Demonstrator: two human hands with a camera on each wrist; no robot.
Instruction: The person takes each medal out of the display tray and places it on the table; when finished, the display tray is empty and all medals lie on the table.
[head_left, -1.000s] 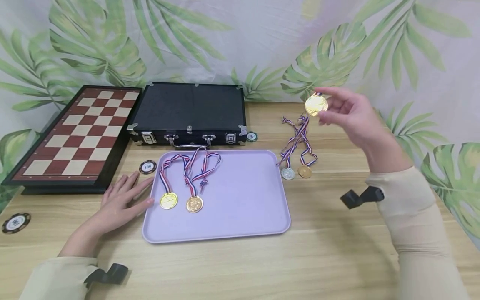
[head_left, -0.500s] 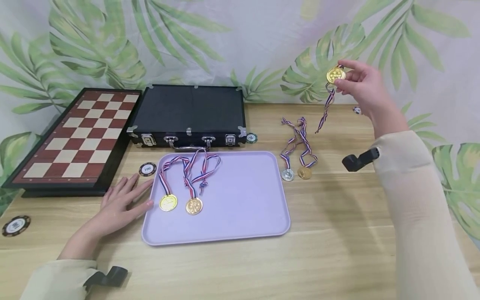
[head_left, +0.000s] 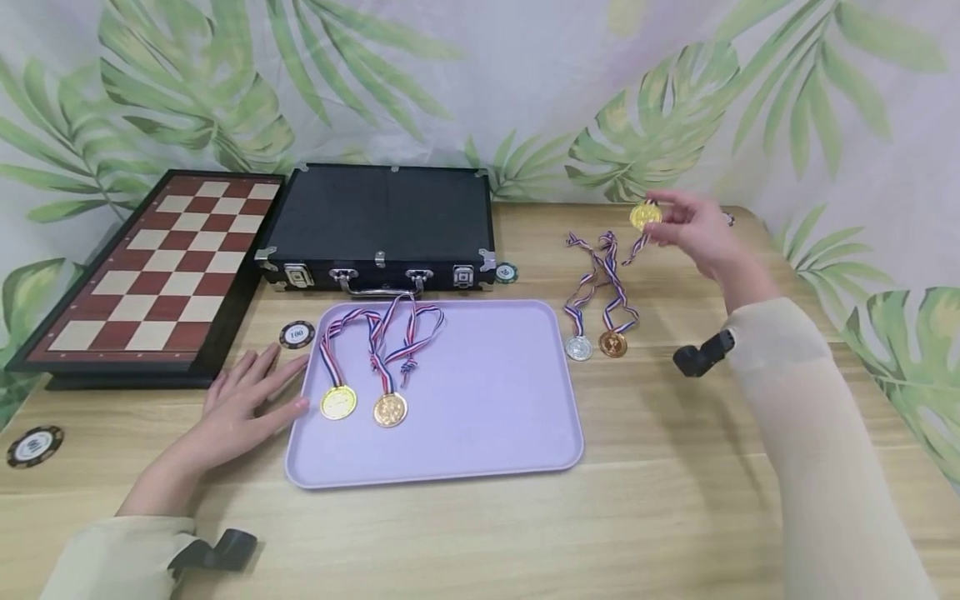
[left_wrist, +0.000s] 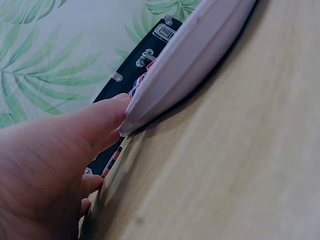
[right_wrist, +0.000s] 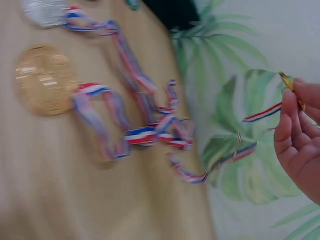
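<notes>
My right hand (head_left: 693, 229) pinches a gold medal (head_left: 646, 216) between thumb and fingers, above the far right of the table. Its striped ribbon (right_wrist: 235, 155) trails below, seen in the right wrist view. On the wood nearby lie a silver medal (head_left: 578, 347) and a bronze-coloured medal (head_left: 612, 343), ribbons stretched away from me. My left hand (head_left: 243, 408) rests at the left rim of the lilac tray (head_left: 480, 417), its thumb touching the edge and fingers spread on the table. In the tray are a gold medal (head_left: 338, 402) and a bronze-coloured medal (head_left: 390, 409) with tangled ribbons.
Behind the tray stands a black case (head_left: 382, 217) with metal latches. A chessboard box (head_left: 165, 275) sits at the left. Poker chips lie about: one (head_left: 297, 334) by the tray, one (head_left: 34, 446) at far left, one (head_left: 506, 272) beside the case. A leaf-patterned cloth (head_left: 525, 83) hangs behind.
My right hand lifted the gold medal up and to the right, its ribbon coming off the others, then lowered it toward the table's far right. My left hand stays put.
</notes>
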